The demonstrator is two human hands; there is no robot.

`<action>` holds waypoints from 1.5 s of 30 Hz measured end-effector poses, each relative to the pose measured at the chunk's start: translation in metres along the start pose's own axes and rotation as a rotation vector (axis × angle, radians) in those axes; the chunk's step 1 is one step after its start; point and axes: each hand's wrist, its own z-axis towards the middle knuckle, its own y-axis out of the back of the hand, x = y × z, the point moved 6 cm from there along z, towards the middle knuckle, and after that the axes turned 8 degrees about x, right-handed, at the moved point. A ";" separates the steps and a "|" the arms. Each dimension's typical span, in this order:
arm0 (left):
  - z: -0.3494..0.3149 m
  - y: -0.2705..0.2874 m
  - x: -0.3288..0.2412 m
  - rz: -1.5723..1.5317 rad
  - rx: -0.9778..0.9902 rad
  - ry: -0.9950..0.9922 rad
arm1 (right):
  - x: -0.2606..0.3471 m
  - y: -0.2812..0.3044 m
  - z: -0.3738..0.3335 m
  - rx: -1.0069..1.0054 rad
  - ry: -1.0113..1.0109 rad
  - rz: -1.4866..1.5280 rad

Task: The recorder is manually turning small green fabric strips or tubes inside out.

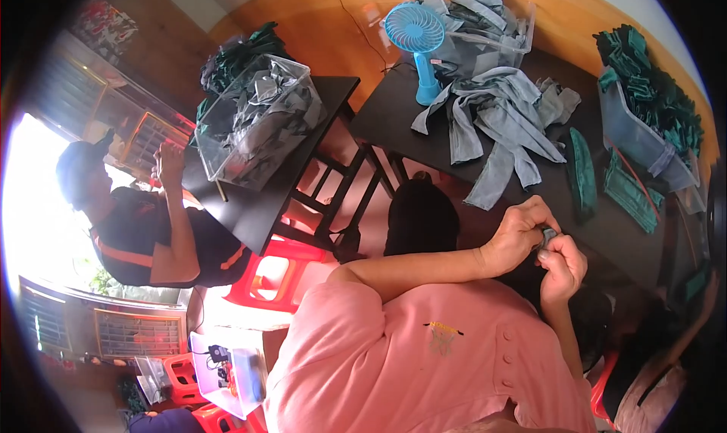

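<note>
Both my hands meet in front of my chest, at the near edge of the dark table [556, 198]. My left hand [516, 240] is closed, pinching a small piece of grey cloth [547, 237]. From the other side my right hand [562, 272] is closed on the same piece. Only a little of the cloth shows; the fingers hide the rest. Beyond my hands lies a loose heap of grey-green fabric strips [503, 119], some hanging over the table edge. A dark green folded strip [581, 172] and a green fabric bundle [632, 194] lie to the right.
A blue fan [425, 62] stands beside a clear bin [522, 47] of grey strips. At the right, another clear bin [644, 141] holds green pieces. Left, a co-worker [144, 228] sits at a second table with a bin [227, 160] of grey cloth. A red stool [276, 278] stands between.
</note>
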 end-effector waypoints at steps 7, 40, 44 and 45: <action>-0.027 0.013 -0.007 -0.180 -0.255 0.186 | 0.006 -0.013 -0.003 0.088 0.066 0.078; -0.131 0.116 -0.009 -0.333 -0.313 0.142 | 0.042 -0.156 0.004 0.283 0.032 -0.524; -0.122 0.121 0.004 -0.460 -0.203 0.207 | 0.034 -0.156 -0.008 0.301 -0.006 -0.558; -0.121 0.115 0.003 -0.441 -0.146 0.202 | 0.034 -0.149 -0.007 0.257 0.021 -0.579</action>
